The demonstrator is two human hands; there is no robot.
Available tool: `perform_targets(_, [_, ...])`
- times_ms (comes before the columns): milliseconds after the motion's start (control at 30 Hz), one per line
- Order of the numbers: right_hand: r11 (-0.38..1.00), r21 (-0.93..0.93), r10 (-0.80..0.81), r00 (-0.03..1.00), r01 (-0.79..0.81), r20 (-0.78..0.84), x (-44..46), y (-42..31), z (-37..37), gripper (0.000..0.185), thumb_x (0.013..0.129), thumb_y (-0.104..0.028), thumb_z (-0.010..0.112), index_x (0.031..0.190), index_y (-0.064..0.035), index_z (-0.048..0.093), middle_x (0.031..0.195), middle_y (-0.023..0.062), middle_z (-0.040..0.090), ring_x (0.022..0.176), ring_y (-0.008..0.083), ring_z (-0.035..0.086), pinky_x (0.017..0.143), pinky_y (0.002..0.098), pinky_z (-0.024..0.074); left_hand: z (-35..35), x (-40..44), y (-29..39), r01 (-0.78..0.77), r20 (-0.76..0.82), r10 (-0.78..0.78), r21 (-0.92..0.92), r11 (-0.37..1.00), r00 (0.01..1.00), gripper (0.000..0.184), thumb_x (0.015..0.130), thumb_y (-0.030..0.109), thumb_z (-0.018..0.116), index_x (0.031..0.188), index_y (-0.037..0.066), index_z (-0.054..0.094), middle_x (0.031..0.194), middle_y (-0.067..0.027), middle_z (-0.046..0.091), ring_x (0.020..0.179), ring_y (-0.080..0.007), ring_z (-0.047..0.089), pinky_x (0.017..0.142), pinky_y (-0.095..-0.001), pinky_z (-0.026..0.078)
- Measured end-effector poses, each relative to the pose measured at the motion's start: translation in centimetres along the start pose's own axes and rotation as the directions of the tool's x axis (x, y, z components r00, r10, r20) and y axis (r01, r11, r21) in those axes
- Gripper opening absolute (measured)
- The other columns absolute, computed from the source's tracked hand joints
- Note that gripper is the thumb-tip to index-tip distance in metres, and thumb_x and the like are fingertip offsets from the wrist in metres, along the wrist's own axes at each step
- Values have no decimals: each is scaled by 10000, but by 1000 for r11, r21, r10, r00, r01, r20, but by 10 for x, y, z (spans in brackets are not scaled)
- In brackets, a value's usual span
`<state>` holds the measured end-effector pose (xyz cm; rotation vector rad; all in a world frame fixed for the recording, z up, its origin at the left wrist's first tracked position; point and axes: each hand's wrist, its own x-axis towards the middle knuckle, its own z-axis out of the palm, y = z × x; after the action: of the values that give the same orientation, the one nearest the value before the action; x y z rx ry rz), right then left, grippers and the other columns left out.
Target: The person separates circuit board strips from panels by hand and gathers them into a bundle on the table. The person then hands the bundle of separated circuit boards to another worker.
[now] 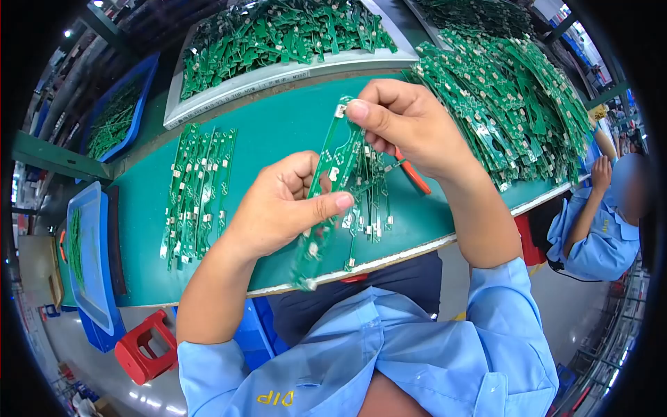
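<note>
Between my two hands is a long green circuit board strip (334, 163), held tilted over the table, its lower end blurred. My left hand (288, 201) grips it around the middle, thumb on top. My right hand (396, 121) pinches its upper end between thumb and fingers. Behind and below lie more narrow green strips (375, 201) on the green mat. Orange-handled pliers (415, 174) rest beside them, partly hidden by my right forearm. Left of my hands, several strips (198, 194) lie side by side in a group.
A white-edged tray (292, 73) full of green boards stands at the back. A large heap of boards (507, 111) is at the right. Blue trays (94, 257) are on the left. A red stool (146, 347) stands on the floor. Another person (601, 229) sits at far right.
</note>
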<state>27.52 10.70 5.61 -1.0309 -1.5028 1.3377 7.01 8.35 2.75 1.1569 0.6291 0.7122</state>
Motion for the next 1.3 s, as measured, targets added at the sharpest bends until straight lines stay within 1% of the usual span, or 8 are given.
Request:
perform_targets(167, [998,-31,66,992,-63,103,-1,13,24,345,841,-359,672,700,-53,597,577,-13,527,511,47,469,466,204,381,-5,1,-1,67,-116,-53,119,991,992,226,830,118,672,1007,30,563,819,-27,596,693,-88,562,627,-225,472])
perform_targets(200, [998,-59,42,993,-36,114,-2,16,26,370,839,-375,669,674,-54,589,559,-14,512,504,45,453,451,204,352,-3,2,-5,-6,-123,18,103,995,992,195,815,180,710,897,38,604,726,32,560,610,-26,492,491,-183,390])
perform_targets(600, [996,66,-78,970,65,230,2,32,22,313,922,-337,562,731,-90,570,631,-59,490,554,15,412,491,173,322,-4,3,-7,-33,-13,32,-119,992,999,197,792,180,729,748,76,567,717,-6,598,569,-58,536,442,-192,424])
perform_targets(833, [955,-207,225,974,-213,38,21,25,-36,324,878,-390,614,797,-76,616,676,-44,525,592,37,456,529,172,370,-39,12,4,-80,-316,48,-90,993,948,203,826,260,698,788,100,579,669,2,577,572,-94,554,504,-227,407])
perform_targets(933, [549,-826,-109,969,-128,-222,19,24,-25,331,878,-365,617,934,-39,645,749,-7,580,680,84,535,611,214,440,-52,14,7,-230,-402,148,-164,959,903,200,877,263,636,818,90,557,705,1,541,632,-97,539,539,-212,414])
perform_targets(1033, [756,-618,-277,961,214,-7,15,22,-15,341,824,-364,674,858,-25,664,678,43,587,633,106,546,562,251,431,-60,14,10,-387,-541,231,-192,902,808,197,883,257,631,840,78,561,746,-13,556,694,-115,542,585,-238,430])
perform_targets(1133, [939,-321,68,845,125,530,-7,7,14,399,766,-326,733,1018,-34,632,841,70,645,804,171,614,744,293,491,-71,16,10,-508,-655,272,-199,838,705,185,858,243,665,853,80,577,756,-27,581,710,-142,553,643,-285,447])
perform_targets(1300, [853,-447,-117,933,270,341,-6,13,14,236,799,-220,665,919,-18,638,744,101,616,678,186,588,636,309,468,-86,15,10,-593,-555,376,-282,754,742,124,898,196,605,888,73,601,816,-47,616,738,-168,573,690,-312,464])
